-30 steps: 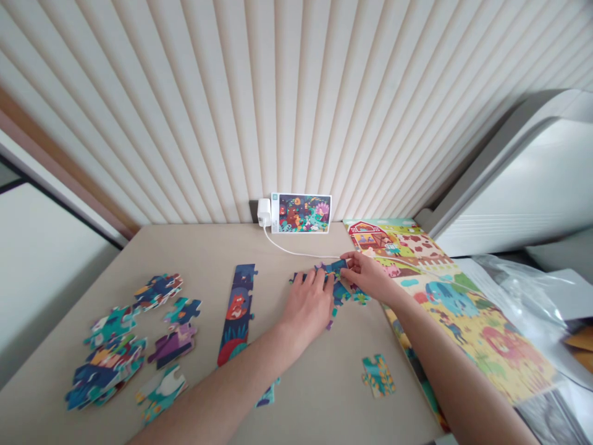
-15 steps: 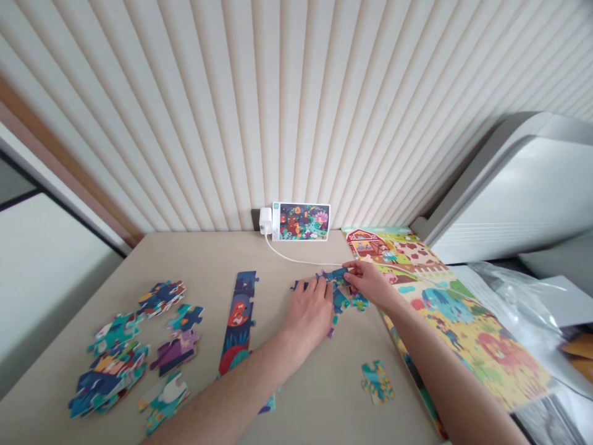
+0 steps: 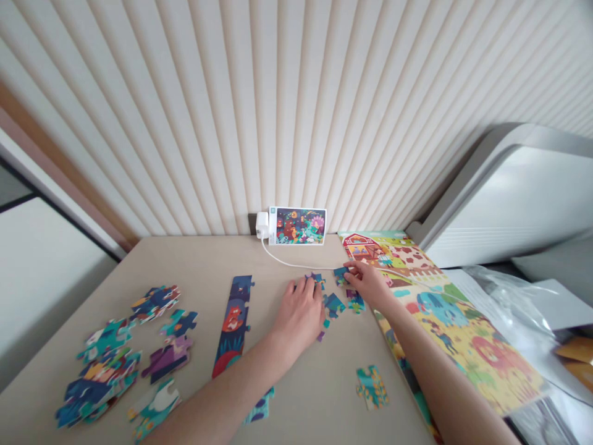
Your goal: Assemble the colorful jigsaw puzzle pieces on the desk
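Observation:
My right hand (image 3: 368,283) pinches a dark blue jigsaw puzzle piece (image 3: 341,276) between thumb and fingertips, near the charging cable. My left hand (image 3: 300,312) is closed with bent fingers over a few puzzle pieces; its thumb and most of what lies beneath are hidden. Past its fingertips shows a purple and blue piece (image 3: 317,278). Between the hands lie a teal-blue piece (image 3: 334,305) and a purple-green piece (image 3: 356,301). Left of my left hand runs a joined strip (image 3: 236,315) with a red animal, its lower part partly covered by my left forearm.
Loose pieces (image 3: 99,386) are heaped at the left. One teal piece with yellow leaves (image 3: 372,387) lies at the front. A picture card (image 3: 300,226) leans on the wall beside a white charger (image 3: 262,225). Illustrated boards (image 3: 463,334) lie at the right beside clear plastic wrapping (image 3: 507,303).
The piece in my right hand now sits apart from the pieces by my left hand, which has drawn slightly left. More of the teal-blue piece shows. The view has shifted a little.

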`<state>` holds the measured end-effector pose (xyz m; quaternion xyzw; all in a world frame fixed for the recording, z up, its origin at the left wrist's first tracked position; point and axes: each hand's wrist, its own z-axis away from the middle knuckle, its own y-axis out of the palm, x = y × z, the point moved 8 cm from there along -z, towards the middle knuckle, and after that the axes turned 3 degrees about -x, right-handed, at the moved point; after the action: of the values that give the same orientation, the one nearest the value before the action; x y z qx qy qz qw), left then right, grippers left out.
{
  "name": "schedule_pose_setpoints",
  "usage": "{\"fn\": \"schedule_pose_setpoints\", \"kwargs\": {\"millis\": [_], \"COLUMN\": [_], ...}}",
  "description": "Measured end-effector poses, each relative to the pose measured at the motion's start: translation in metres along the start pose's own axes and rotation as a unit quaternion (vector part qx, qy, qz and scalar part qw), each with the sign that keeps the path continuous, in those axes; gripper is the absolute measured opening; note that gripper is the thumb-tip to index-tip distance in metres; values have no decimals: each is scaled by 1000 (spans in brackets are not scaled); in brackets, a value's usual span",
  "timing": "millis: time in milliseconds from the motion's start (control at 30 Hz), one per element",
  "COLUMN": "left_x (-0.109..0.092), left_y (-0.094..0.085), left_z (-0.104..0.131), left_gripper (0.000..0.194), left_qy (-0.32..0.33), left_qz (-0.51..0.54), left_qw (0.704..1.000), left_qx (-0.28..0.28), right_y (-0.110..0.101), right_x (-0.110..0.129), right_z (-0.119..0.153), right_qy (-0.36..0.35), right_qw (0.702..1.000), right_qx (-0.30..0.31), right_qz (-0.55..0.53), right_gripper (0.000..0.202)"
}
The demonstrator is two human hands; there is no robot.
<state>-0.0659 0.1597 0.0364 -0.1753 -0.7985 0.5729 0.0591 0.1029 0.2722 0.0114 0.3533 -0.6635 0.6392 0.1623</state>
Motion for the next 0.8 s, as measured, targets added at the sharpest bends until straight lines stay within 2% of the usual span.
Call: {"fn": "schedule_pose_setpoints", "kwargs": {"millis": [167, 267, 400, 533, 700, 800], "left_x": [6, 5, 2, -6, -12, -9], "left_y": [-3, -1, 0, -11, -31, -34], "left_z": [1, 2, 1, 3, 35, 62], "left_gripper": [28, 30, 34, 43, 36, 42], "left_qy": [-7, -1, -1, 13, 32, 37], "left_qz": [-8, -15, -39, -73, -62, -28], "left_qw": [1000, 1000, 999, 997, 997, 998], "left_qx": [0, -1, -2, -15, 19, 42], "right_y": [8, 9, 8, 1, -11, -15], "right_x": [11, 18, 22, 27, 30, 39], "right_z": [4, 5, 7, 9, 6, 2], "right_qy": [-23, -45, -67, -77, -82, -115], "right_qw": [998, 995, 989, 986, 988, 988], "right_qx": [15, 16, -12, -40, -33, -11], "right_qz": [64, 90, 131, 141, 128, 104], "right_gripper": [28, 27, 29, 32, 22, 22]}}
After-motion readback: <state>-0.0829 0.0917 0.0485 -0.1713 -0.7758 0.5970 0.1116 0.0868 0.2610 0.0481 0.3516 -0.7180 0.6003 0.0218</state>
